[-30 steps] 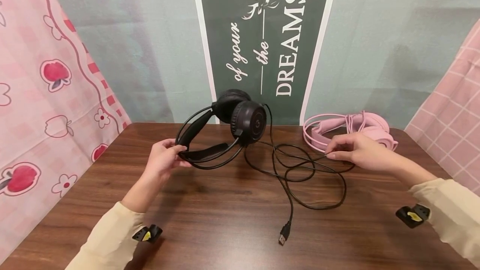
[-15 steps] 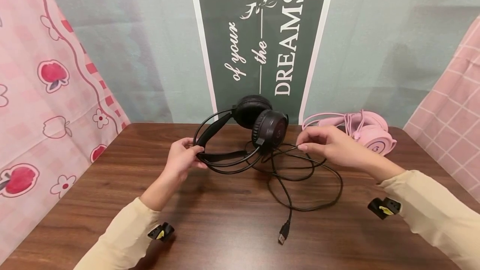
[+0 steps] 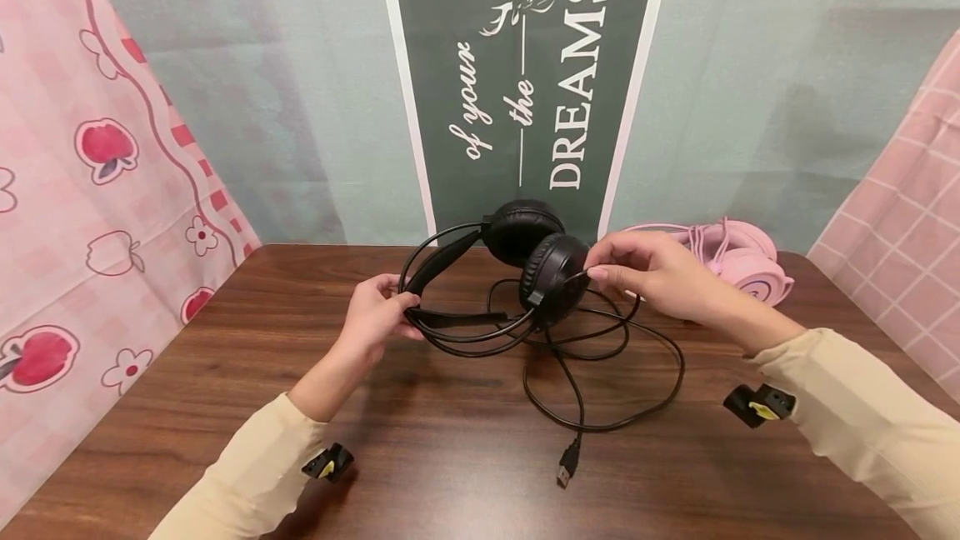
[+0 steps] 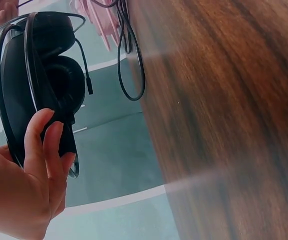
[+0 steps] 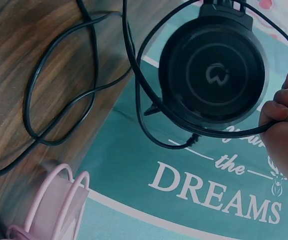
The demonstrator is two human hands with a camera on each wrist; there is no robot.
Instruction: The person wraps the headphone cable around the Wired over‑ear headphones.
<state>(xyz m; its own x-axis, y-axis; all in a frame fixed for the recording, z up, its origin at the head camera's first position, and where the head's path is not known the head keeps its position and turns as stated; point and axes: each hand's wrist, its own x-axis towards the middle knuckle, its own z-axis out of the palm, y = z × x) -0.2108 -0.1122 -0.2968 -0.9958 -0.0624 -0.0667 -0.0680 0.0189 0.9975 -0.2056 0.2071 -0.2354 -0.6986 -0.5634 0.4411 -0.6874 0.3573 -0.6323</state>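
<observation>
My left hand (image 3: 375, 315) grips the headband of a black headset (image 3: 553, 277), its ear cups turned to the right and raised over the table. In the left wrist view, the fingers curl round the band, and a thin stalk with a thicker tip (image 4: 89, 85) sticks out by the ear cups. My right hand (image 3: 660, 277) pinches the headset's black cable (image 3: 678, 365) beside the nearer ear cup. The right wrist view shows that cable looping across the ear cup (image 5: 214, 75) into my fingers. The rest lies in loose loops, ending in a USB plug (image 3: 567, 467).
A pink headset (image 3: 757, 269) with its cable bundled sits at the back right, partly behind my right hand. The brown wooden table (image 3: 450, 457) ends at a lettered cloth backdrop (image 3: 517, 65). Pink patterned cloths hang at both sides.
The black headset has shifted right and slightly down in my left hand. My right hand has come left, then up, bringing the pinched cable to the nearer ear cup.
</observation>
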